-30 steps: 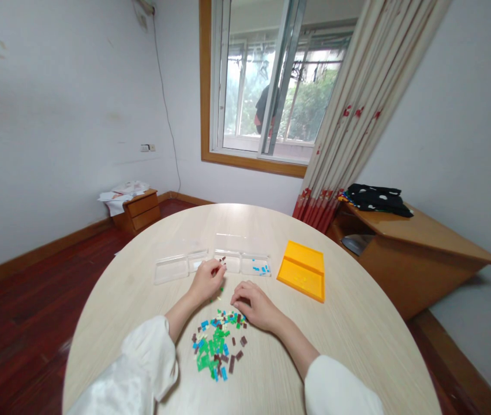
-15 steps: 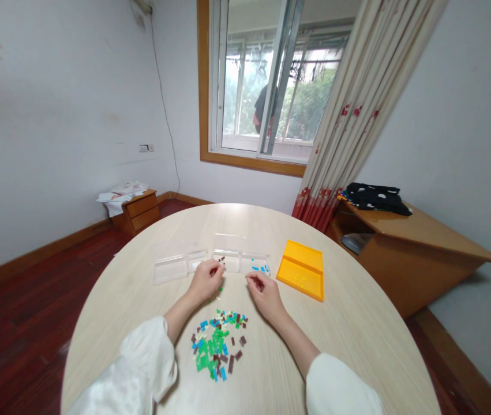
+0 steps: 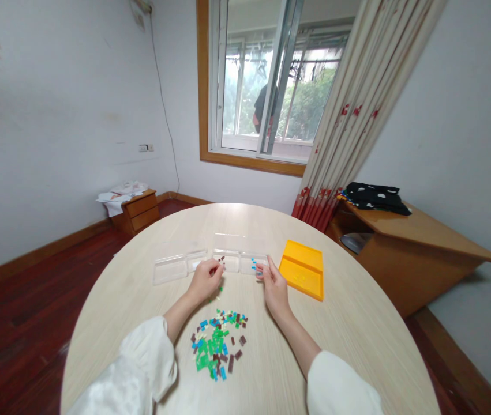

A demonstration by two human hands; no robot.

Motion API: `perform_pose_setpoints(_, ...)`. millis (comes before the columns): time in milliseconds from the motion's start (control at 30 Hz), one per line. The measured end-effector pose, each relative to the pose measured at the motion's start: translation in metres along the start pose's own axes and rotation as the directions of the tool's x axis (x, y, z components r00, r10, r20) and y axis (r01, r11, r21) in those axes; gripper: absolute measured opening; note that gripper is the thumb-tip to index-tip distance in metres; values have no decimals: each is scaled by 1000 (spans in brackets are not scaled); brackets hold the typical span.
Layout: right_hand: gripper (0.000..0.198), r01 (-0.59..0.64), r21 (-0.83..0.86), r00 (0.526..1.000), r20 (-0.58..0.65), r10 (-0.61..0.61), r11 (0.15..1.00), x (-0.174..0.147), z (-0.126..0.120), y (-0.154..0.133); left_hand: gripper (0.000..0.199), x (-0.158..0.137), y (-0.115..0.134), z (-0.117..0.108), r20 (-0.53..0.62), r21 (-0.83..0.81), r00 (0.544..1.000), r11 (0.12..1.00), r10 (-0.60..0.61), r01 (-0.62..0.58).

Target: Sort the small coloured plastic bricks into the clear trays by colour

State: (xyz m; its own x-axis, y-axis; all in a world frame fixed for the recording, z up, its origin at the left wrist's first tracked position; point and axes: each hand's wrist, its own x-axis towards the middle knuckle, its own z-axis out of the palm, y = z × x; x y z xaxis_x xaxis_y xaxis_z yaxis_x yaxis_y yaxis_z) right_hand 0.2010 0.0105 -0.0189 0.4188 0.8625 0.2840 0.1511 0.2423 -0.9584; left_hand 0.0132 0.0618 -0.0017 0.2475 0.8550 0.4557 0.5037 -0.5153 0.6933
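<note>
My left hand (image 3: 206,278) is closed at the near edge of the clear plastic boxes, its fingertips pinched beside a few brown bricks (image 3: 221,260) in one compartment. Whatever those fingers hold, if anything, is too small to make out. Over the compartment with blue bricks (image 3: 253,264), my right hand (image 3: 274,283) has its fingers apart and shows nothing in them. It partly covers that clear box (image 3: 248,257). Closer to me lies a loose pile of small green, blue, brown and cream building bricks (image 3: 214,343), between my forearms.
An open yellow case (image 3: 301,247) with some yellow pieces inside is at the right. Another clear box (image 3: 170,267) stands at the left. All rest on a round pale table (image 3: 336,357). Behind are a window, a curtain and a wooden desk (image 3: 427,242).
My right hand has moved right and slightly forward, and its pinched fingers have spread over the blue bricks' compartment. My left hand stays where it was.
</note>
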Motion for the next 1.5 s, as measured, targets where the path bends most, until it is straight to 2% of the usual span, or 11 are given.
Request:
perform_pose_setpoints(100,41,50,-59,998,37,-48,997,-3,-2,-3,31,0,-1,0,2,0,1000,1000,8,-8)
perform_pose_setpoints(200,18,177,-107,956,254,-145,978,-8,-2,-10,31,0,-1,0,2,1,1000,1000,18,-18)
perform_pose_setpoints(367,26,268,-128,723,682,-111,955,-16,0,-29,31,0,-2,0,8,9,1000,1000,5,-5)
perform_pose_setpoints(467,27,286,-199,614,789,-20,937,-16,-1,-37,31,0,-2,0,10,7,1000,1000,0,0)
perform_pose_setpoints(567,28,321,-242,564,825,20,916,-16,-2,-39,32,1,-2,0,7,7,1000,1000,-1,1)
perform_pose_setpoints(633,30,333,-250,578,816,13,909,-17,-2,-35,32,1,-2,0,4,5,1000,1000,-4,4)
perform_pose_setpoints(800,38,266,-278,729,685,-4,923,-16,2,-20,32,1,-2,0,2,5,1000,1000,1,-1)
perform_pose_setpoints(900,40,260,-298,779,626,-17,919,-15,3,-12,31,1,-1,0,5,1,1000,1000,-2,2)
perform_pose_setpoints(1100,42,297,-269,791,607,-78,916,-14,3,-9,26,1,1,0,67,-23,998,1000,-3,5)
perform_pose_setpoints(1267,35,321,-257,818,561,-130,911,-16,4,-10,13,-1,0,1,181,-43,979,996,91,-84)
perform_pose_setpoints(1500,40,366,-290,787,604,-128,884,-18,6,-9,16,-6,4,-2,295,59,936,975,189,-216)
